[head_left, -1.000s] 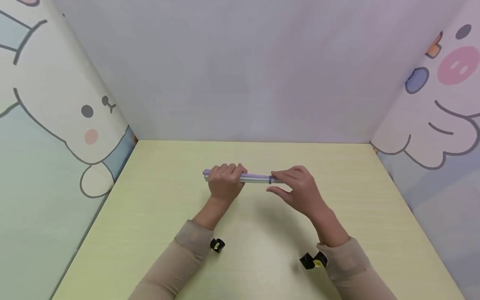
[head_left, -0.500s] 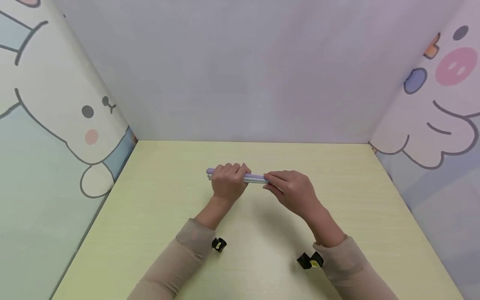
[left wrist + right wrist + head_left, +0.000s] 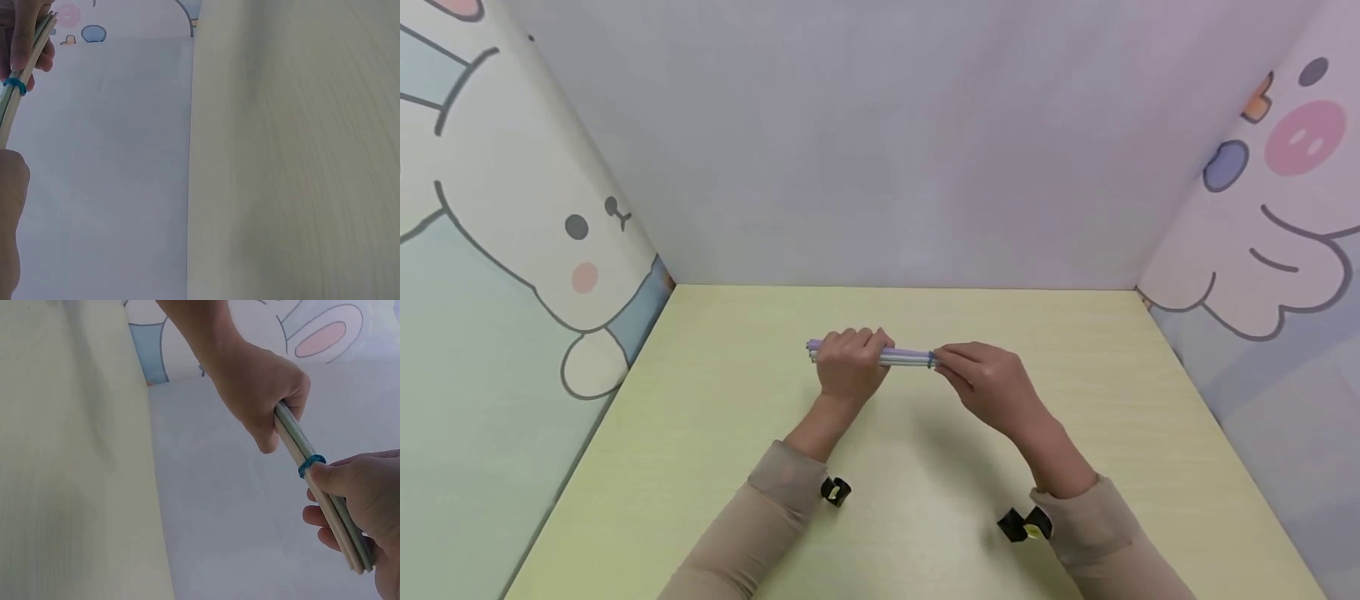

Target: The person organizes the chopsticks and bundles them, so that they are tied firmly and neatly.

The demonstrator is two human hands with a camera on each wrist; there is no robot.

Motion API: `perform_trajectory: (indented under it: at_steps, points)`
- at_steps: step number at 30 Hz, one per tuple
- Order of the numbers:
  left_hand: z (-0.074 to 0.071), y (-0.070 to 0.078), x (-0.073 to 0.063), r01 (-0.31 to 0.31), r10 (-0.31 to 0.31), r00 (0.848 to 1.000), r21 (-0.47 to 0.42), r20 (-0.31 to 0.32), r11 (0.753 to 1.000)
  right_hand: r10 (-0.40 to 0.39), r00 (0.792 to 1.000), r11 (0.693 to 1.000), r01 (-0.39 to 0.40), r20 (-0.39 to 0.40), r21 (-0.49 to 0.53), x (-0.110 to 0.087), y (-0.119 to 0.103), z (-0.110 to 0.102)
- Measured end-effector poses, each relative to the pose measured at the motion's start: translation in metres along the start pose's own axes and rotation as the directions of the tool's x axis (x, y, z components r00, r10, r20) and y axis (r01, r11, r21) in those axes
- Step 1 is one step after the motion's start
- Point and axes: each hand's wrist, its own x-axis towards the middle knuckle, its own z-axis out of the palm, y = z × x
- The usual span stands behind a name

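Note:
My left hand (image 3: 852, 365) is wrapped around a bundle of thin pale sticks (image 3: 906, 357), whose lilac and whitish ends stick out past its left side. Toward the bundle's other end, my right hand (image 3: 990, 385) pinches it between thumb and fingers. A teal elastic band (image 3: 310, 465) circles the sticks just by the right thumb tip, as the right wrist view shows. In that view the light wood-coloured and greenish stick ends poke out beyond the right fingers. The bundle is held roughly level above the table. Within the left fist its middle part is hidden.
A pale yellow table (image 3: 715, 350) lies under both hands. Behind it rises a plain grey-lilac wall (image 3: 880, 150), with cartoon-printed panels (image 3: 512, 192) on either side. Black wrist devices (image 3: 836, 492) sit at the sleeve cuffs.
My right thumb, apart from the bundle a second ago, has come in to pinch it. The band, covered half a second ago, shows again and sits slightly nearer my left hand.

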Motion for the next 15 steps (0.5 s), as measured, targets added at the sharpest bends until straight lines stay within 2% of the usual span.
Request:
perform_trajectory:
  at_steps: [5,9,15]
  points:
    - [0.002,0.009,0.005,-0.036,0.036,0.999,0.013,-0.027,0.999,-0.018,1.0,1.0,0.018,-0.001,-0.016,0.004,-0.006,0.005]
    - [0.003,0.015,0.009,-0.057,0.057,0.998,0.016,-0.025,0.998,-0.021,1.0,0.999,0.021,0.001,-0.024,0.009,-0.011,0.008]
    - [0.0,0.011,0.007,-0.02,0.02,1.0,0.012,0.001,1.0,0.044,0.999,0.999,-0.044,0.0,0.004,0.007,-0.008,0.003]
